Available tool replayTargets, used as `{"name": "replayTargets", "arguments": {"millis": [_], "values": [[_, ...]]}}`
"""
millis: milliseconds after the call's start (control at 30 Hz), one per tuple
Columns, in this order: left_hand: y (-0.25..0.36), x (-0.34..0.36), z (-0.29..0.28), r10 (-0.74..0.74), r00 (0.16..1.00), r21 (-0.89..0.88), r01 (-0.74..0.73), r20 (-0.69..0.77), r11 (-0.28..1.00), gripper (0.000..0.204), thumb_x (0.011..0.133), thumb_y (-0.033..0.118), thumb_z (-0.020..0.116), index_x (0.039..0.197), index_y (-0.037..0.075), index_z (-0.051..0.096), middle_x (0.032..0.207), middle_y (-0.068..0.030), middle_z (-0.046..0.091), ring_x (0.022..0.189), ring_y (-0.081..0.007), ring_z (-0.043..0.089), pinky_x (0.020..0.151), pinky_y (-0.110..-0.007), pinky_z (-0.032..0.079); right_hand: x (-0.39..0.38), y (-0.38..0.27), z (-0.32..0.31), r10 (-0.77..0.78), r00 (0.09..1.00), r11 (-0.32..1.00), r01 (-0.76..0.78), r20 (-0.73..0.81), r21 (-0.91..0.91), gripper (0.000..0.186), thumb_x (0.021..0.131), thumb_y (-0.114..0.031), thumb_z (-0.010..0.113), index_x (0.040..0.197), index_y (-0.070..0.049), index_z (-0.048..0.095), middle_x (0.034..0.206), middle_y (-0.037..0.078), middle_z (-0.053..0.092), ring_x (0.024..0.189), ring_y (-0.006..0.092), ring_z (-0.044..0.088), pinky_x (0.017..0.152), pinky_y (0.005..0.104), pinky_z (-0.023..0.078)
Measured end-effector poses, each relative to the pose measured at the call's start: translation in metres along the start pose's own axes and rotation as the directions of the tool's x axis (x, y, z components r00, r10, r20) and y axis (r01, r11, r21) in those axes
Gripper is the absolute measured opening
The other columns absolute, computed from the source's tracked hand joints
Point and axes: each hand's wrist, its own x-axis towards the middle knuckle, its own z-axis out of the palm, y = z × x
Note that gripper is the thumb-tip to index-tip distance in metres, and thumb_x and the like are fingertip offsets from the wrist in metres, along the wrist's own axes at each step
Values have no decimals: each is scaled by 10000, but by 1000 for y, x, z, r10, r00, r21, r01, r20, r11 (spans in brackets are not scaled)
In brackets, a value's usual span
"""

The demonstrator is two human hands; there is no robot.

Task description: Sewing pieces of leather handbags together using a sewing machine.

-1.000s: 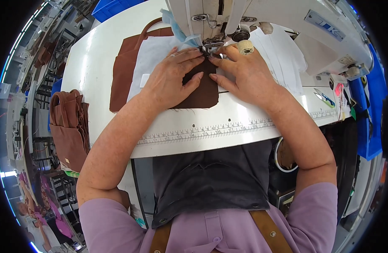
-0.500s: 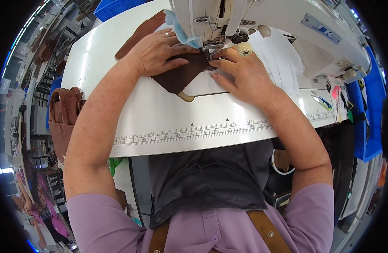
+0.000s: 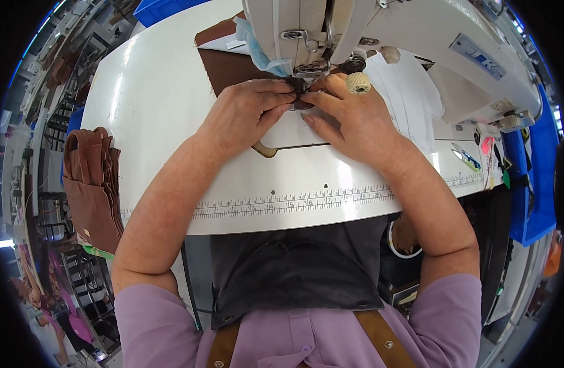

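A brown fabric piece [image 3: 217, 72] lies under the needle area of a white sewing machine [image 3: 300, 37], its far part folded over to show a white side with a small pale tag. Close to the presser foot [image 3: 303, 81], my left hand [image 3: 248, 113] is closed, fingers and thumb pinching the near edge of this fabric. My right hand [image 3: 358, 116] reaches in from the other side; its bent fingers press the fabric at the foot, while the thumb rests apart on the machine plate. The fingertips and the needle partly hide the stitching spot.
Folded brown fabric pieces [image 3: 92, 184] hang over the table's left edge. White sheets [image 3: 411, 98] lie right of the machine head, with small thread snips [image 3: 466, 156] nearby. Blue bins [image 3: 530, 190] stand at the right and far left. A printed ruler [image 3: 294, 202] runs along the front edge.
My left hand has moved right and nearer to me, from flat on the fabric to a pinch beside the foot. The fabric has turned, its far part now showing the white side.
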Motion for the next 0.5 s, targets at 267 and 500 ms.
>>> {"name": "replayTargets", "arguments": {"millis": [267,500], "values": [[-7,5,2,-33,999,18,32,2,999,208,872,71,727,1071,24,768,1071,-123,755,962,-254,733,866,-327,589,0,-1,1,25,1000,1000,-25,-3,-14,308,846,-271,733,1070,-60,720,970,115,669,986,308,618,847,440,494],[-12,11,1,63,980,260,-12,-190,965,204,853,116,736,1039,32,750,1014,-102,717,940,-309,658,848,-432,510,-1,4,1,21,1000,1000,-21,16,12,328,861,-275,725,1099,-50,709,1016,133,677,1030,324,608,878,442,480]]}}
